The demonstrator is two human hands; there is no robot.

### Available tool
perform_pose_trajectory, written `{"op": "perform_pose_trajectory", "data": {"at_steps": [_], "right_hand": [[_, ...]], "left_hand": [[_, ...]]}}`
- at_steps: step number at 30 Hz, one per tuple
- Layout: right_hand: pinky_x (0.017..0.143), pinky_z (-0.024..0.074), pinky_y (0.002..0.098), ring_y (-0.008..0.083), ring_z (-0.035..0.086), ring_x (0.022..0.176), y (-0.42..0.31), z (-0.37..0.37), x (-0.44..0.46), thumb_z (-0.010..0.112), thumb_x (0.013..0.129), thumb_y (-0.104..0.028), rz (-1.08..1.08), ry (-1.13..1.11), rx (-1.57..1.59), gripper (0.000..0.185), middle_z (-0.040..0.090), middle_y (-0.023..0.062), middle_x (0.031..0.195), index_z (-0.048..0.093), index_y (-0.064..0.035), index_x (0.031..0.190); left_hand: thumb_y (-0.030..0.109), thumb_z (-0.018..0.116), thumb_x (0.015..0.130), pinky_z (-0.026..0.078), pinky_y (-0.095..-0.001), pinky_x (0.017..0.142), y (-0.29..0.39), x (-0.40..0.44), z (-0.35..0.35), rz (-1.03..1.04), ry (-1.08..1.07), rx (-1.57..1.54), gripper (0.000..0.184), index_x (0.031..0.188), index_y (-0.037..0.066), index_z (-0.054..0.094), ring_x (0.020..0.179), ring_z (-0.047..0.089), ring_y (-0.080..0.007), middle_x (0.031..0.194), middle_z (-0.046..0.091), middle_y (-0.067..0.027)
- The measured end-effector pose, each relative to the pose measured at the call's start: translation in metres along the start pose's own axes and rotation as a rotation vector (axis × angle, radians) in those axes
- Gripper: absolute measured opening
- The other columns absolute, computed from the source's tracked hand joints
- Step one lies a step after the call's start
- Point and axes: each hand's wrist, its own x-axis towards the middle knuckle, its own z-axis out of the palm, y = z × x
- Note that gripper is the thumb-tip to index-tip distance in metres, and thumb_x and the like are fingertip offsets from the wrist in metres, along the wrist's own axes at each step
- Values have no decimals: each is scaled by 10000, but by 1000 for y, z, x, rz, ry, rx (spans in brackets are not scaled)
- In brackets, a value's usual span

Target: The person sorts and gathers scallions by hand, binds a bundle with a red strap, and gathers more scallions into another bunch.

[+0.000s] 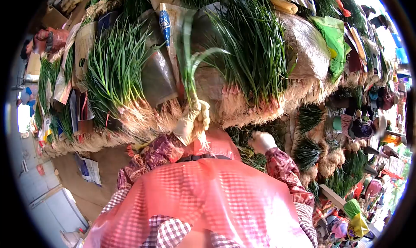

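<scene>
My left hand (193,121), in a pale yellowish glove, is closed around a small bunch of scallions (187,57). Their green leaves point away from me, blurred by motion, and the stringy roots hang below my fist. Off to the right, my right hand (261,142) wears a whitish glove, its fingers curled in. Whatever it may grip is hidden. Close beyond it, a thick pile of scallions (260,57) lies on the heap, roots toward me. Another spread bunch of scallions (117,61) rests left of my left hand.
Plastic sheets and a brown sack (303,44) lie among the plants, with a green bag (331,44) at the right. A red translucent apron (203,196) covers my front. Other people and more bundles (308,155) are at the right. A cardboard sheet (104,170) lies lower left.
</scene>
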Motion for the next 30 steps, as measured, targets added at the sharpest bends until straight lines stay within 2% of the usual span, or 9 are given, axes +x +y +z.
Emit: {"op": "perform_pose_trajectory", "data": {"at_steps": [2, 7, 14, 18, 19, 23, 26, 28, 30], "right_hand": [[672, 547, 366, 286, 665, 663, -18, -48, 20, 616, 847, -335, 300, 317, 528, 387, 671, 154, 766, 609, -32, 1087], [573, 513, 303, 205, 635, 615, -18, -53, 102, 616, 878, -276, 252, 753, 241, 252, 667, 115, 740, 649, -44, 973], [442, 407, 196, 49, 513, 511, -103, -110, 51, 655, 875, -195, 143, -1, 1425, 189, 613, 18, 692, 603, -25, 941], [423, 424, 229, 78, 540, 514, -122, -91, 63, 671, 863, -244, 22, 149, 1420, 230, 590, 12, 636, 598, -26, 878], [413, 432, 252, 107, 548, 488, -119, -83, 75, 642, 881, -241, -282, 497, 891, 234, 570, 22, 589, 600, -11, 896], [378, 389, 254, 111, 500, 440, -135, -97, 60, 584, 905, -189, 42, 124, 1889, 186, 552, 19, 571, 598, -5, 925], [325, 273, 187, 50, 391, 369, -102, -80, 73, 543, 920, -184, 217, 323, 2129, 145, 581, -11, 641, 606, -64, 866], [327, 298, 181, 50, 447, 402, -70, -77, 43, 530, 917, -179, 73, 342, 1777, 160, 596, 5, 664, 616, -54, 967], [365, 383, 191, 54, 543, 486, -32, -59, 6, 512, 927, -203, 189, -169, 1217, 224, 621, 23, 732, 611, -60, 1069]], "left_hand": [[265, 553, 931, 463, -254, 522, -7, 11, -10, -43, -14, -73, 217, 1025, 70, 536, 625, 537, -107, 771, 548, -1], [128, 577, 907, 416, -212, 436, -26, 27, -17, -236, 95, 188, 96, 941, 43, 606, 481, 488, -70, 676, 555, 5], [172, 568, 926, 441, -189, 479, -64, 36, -19, -69, 68, 519, 240, 1133, 51, 580, 593, 564, -51, 914, 656, -4], [137, 567, 923, 536, -269, 646, -61, 33, -13, -137, 42, 349, 252, 1150, 27, 556, 742, 636, -172, 925, 647, -73], [137, 570, 921, 538, -276, 637, -60, 32, -13, -168, 74, 320, 245, 1138, 22, 558, 728, 634, -172, 912, 646, -77], [140, 573, 918, 551, -302, 625, -38, 30, -12, -277, 53, 138, 224, 1100, 10, 559, 712, 636, -170, 872, 642, -90], [146, 547, 929, 567, -327, 631, -38, 25, -24, -337, 14, -81, 226, 1107, 7, 548, 726, 641, -169, 875, 634, -98], [147, 537, 933, 572, -338, 635, -39, 22, -29, -332, 12, -52, 234, 1120, 7, 542, 742, 646, -175, 900, 634, -99], [177, 512, 944, 571, -379, 661, -28, 12, -19, -355, 13, -88, 242, 1153, 56, 534, 834, 653, -200, 926, 636, -82]]}}
